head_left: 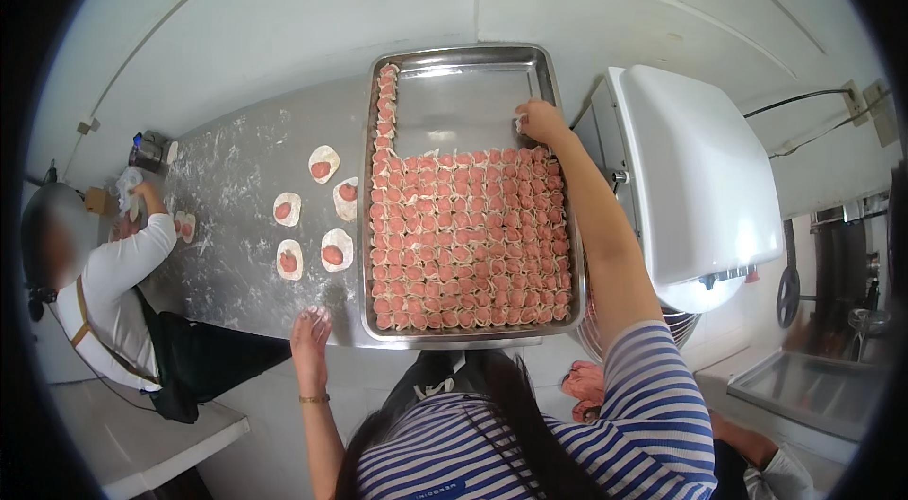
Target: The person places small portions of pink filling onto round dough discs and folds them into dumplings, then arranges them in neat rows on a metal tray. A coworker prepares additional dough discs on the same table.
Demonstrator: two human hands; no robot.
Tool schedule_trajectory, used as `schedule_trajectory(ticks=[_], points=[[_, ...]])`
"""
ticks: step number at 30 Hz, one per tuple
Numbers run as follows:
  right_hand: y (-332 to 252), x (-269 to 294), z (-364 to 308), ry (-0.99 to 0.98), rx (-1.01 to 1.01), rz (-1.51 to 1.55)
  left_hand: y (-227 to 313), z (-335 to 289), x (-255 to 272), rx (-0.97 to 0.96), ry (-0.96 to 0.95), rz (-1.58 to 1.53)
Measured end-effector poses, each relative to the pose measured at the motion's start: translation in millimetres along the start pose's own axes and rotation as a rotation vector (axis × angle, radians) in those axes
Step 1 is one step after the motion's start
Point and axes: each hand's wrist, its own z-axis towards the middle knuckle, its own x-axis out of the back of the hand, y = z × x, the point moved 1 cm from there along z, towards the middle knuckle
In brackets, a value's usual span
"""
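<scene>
A deep metal tray (463,101) holds tight rows of small open-topped dumplings (468,240), pink filling in pale pleated wrappers. The rows cover its near part, and a single column runs up the left side. Over the bare far right part, my right hand (542,122) is closed in a pinch on what looks like a dumpling; only a pale bit shows at the fingertips. My left hand (310,330) hovers by the table's near edge, fingers loosely extended and nothing in them. Beyond it lie several flat wrappers (289,260) topped with lumps of pink filling.
The metal table (227,169) is dusted with flour. At its left end a person (123,263) in white sleeves and a dark apron handles something pale. A white machine (690,178) stands close to the tray's right. Raw pink meat (584,382) sits below right.
</scene>
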Motion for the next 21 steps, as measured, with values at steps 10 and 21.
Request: schedule_trajectory(ticks=[10, 21], points=[[0, 48, -16, -0.025, 0.078, 0.211, 80, 89, -197, -0.796, -0.601, 0.811], [-58, -38, 21, -0.326, 0.156, 0.412, 52, 220, -346, -0.668, -1.031, 1.479]])
